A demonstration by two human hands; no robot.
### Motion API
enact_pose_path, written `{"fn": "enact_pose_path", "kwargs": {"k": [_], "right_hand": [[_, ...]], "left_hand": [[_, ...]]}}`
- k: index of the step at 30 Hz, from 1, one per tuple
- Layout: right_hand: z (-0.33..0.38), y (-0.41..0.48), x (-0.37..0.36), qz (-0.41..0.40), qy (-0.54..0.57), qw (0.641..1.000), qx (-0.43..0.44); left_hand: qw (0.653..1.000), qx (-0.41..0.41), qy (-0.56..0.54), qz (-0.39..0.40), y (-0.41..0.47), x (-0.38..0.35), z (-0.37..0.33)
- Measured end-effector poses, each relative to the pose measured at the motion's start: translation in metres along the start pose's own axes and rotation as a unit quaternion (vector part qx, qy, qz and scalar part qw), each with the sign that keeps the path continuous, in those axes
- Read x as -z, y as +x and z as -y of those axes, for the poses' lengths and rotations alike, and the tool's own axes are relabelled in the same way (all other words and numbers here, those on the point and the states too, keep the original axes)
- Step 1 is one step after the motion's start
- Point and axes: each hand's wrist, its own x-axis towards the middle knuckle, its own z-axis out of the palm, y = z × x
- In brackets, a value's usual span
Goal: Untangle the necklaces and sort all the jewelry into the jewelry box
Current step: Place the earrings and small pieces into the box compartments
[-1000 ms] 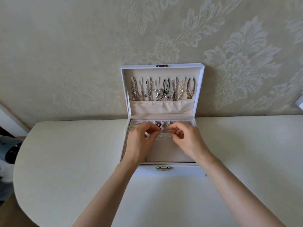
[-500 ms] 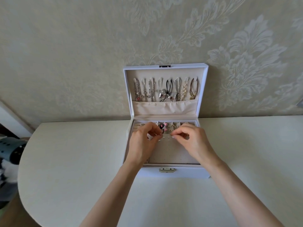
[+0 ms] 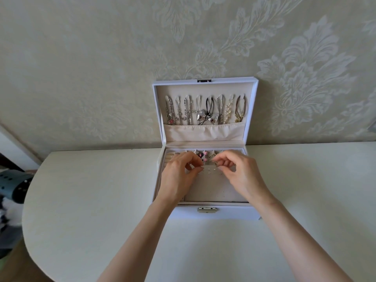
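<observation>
The white jewelry box (image 3: 205, 215) stands open against the wall, its lid (image 3: 156, 110) upright. Several necklaces (image 3: 207, 112) hang in a row inside the lid above a fabric pocket. Both hands hover over the beige earring panel (image 3: 211, 189), which carries a few tiny studs (image 3: 211, 169). My left hand (image 3: 180, 177) pinches something tiny between thumb and forefinger at the panel's back left. My right hand (image 3: 243, 174) pinches a small silver earring (image 3: 216, 164) just above the panel. Pink and silver pieces (image 3: 204, 155) sit in the back row.
The box rests on a white table (image 3: 97, 204) with a rounded left edge, pushed against a patterned wall. A dark blue-grey object (image 3: 14, 185) lies beyond the table's left edge. Ring rolls (image 3: 169, 157) fill the tray's left side.
Both hands stay at the back of the earring panel with fingertips pinched; they have shifted only slightly. The view has drifted a little.
</observation>
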Motion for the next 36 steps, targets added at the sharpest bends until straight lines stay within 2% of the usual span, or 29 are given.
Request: {"fn": "enact_pose_path", "kwargs": {"k": [8, 15, 23, 27, 31, 36], "right_hand": [[0.001, 0.0, -0.004, 0.057, 0.0, 0.998, -0.03], [0.001, 0.001, -0.005, 0.056, -0.013, 0.998, -0.021], [0.001, 0.001, -0.006, 0.053, 0.005, 0.998, -0.025], [-0.001, 0.001, -0.007, 0.049, 0.0, 0.999, -0.023], [-0.002, 0.002, -0.007, 0.046, -0.005, 0.999, -0.018], [-0.001, -0.002, -0.006, 0.047, -0.046, 0.998, 0.025]], "left_hand": [[1.0, 0.007, -0.016, 0.002, 0.001, 0.0, 0.0], [0.998, 0.042, -0.045, -0.004, 0.001, -0.001, 0.002], [0.998, 0.061, -0.018, 0.014, 0.002, -0.001, 0.003], [0.998, 0.034, 0.048, 0.032, 0.004, -0.003, 0.002], [0.997, 0.019, 0.077, 0.019, 0.006, -0.005, 0.004], [0.993, -0.024, 0.119, 0.011, 0.01, -0.011, 0.004]]}}
